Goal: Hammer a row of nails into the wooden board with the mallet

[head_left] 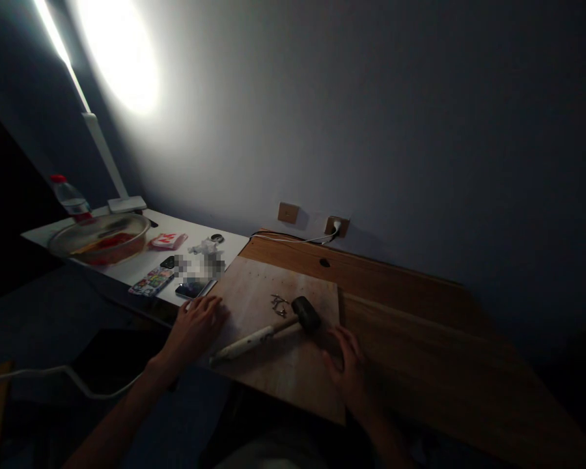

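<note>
A rubber mallet (244,342) lies across a light wooden board (293,384), its black head toward the right and its pale handle toward the lower left. Beside the head is a small pile of metal nails or screws (279,305); which of the two I cannot tell. My left hand (200,326) rests at the board's left edge, fingers stretched out and holding nothing. At the right edge of the board, my right hand (349,368) has its thumb and fingers apart, near the mallet head without gripping it.
Left of the board, a white table (176,225) bears two phones (152,280), a clear basin (100,238), a red-capped bottle (71,195), a red-and-white packet (168,241) and a lit lamp (102,150). A brown wooden desk (420,352) extends right. A plug and cable (336,226) meet the wall.
</note>
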{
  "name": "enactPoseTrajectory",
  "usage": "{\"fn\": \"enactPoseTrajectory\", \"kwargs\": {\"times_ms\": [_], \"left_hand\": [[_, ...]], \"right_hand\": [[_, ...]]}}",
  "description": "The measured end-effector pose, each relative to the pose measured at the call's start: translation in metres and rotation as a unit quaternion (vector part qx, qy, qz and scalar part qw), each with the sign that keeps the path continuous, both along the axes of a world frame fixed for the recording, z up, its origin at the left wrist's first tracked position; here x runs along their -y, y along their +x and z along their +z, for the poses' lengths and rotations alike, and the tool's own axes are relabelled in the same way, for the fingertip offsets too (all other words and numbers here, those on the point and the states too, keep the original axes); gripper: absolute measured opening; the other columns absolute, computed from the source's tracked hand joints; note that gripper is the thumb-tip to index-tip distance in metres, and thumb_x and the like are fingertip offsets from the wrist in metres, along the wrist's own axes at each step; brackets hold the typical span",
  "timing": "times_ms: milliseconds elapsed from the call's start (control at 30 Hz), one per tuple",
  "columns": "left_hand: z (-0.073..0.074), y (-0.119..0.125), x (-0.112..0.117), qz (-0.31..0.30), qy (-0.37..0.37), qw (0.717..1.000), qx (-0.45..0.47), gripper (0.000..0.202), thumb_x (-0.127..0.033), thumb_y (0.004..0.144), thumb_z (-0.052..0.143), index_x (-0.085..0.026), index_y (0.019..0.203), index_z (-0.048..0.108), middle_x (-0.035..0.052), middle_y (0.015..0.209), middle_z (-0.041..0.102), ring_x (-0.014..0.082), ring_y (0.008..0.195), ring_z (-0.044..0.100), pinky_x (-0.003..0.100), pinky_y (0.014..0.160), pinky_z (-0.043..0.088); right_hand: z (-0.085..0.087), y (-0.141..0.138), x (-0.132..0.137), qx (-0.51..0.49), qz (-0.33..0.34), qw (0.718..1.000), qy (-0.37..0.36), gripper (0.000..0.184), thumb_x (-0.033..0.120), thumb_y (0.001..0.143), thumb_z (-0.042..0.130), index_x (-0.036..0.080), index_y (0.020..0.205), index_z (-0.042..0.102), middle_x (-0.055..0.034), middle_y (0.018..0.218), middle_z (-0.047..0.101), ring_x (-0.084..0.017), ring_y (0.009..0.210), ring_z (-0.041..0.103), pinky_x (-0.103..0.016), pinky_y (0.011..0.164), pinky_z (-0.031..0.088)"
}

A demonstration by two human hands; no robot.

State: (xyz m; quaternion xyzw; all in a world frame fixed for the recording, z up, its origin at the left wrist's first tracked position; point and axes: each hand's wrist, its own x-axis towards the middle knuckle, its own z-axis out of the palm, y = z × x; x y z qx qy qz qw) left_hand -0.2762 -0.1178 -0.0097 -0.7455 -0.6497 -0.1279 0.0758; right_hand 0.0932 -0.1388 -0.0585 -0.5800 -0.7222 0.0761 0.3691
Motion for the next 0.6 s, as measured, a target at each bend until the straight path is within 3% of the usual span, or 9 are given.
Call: {"fn": "enactPoseTrajectory", "kwargs": {"times_ms": [100,233,333,600], "left_hand": [[-0.001,-0.015,-0.002,0.036,-0.014,0.999,0.01,0.046,-0.043,0.1,0.038,-0.015,0.127,0.061,0.0166,0.132,0.065,0.034,0.112,0.066,0.051,0.094,0.049],[-0.004,-0.018,-0.002,0.039,-0.034,0.998,0.029,0.047,-0.044,0.101,0.034,-0.016,0.129,0.06,0.0183,0.139,0.058,0.0327,0.109,0.067,0.049,0.089,0.052],[-0.002,-0.012,-0.001,0.04,-0.036,0.998,0.042,0.047,-0.046,0.1,0.034,-0.017,0.126,0.061,0.02,0.141,0.053,0.033,0.11,0.066,0.051,0.089,0.051],[0.011,0.015,0.005,-0.011,-0.029,0.999,0.008,0.046,-0.044,0.101,0.037,-0.016,0.131,0.058,0.0194,0.125,0.06,0.0305,0.099,0.068,0.051,0.087,0.049]], "right_hand": [[0.001,-0.011,-0.002,-0.009,0.013,1.0,-0.009,0.032,0.032,0.095,0.05,0.021,0.123,0.06,-0.0124,0.134,0.057,-0.027,0.125,0.059,-0.045,0.104,0.051],[0.002,-0.012,-0.002,-0.02,0.008,0.999,-0.025,0.033,0.033,0.094,0.05,0.021,0.123,0.062,-0.0127,0.135,0.057,-0.028,0.125,0.059,-0.047,0.105,0.051],[0.0,-0.009,-0.001,-0.031,0.008,0.999,-0.031,0.034,0.035,0.094,0.05,0.02,0.122,0.063,-0.0128,0.133,0.06,-0.028,0.123,0.061,-0.047,0.104,0.052],[-0.001,0.018,0.007,-0.028,-0.016,0.998,-0.048,0.037,0.039,0.093,0.049,0.02,0.122,0.062,-0.0124,0.13,0.063,-0.028,0.12,0.063,-0.045,0.101,0.053]]}}
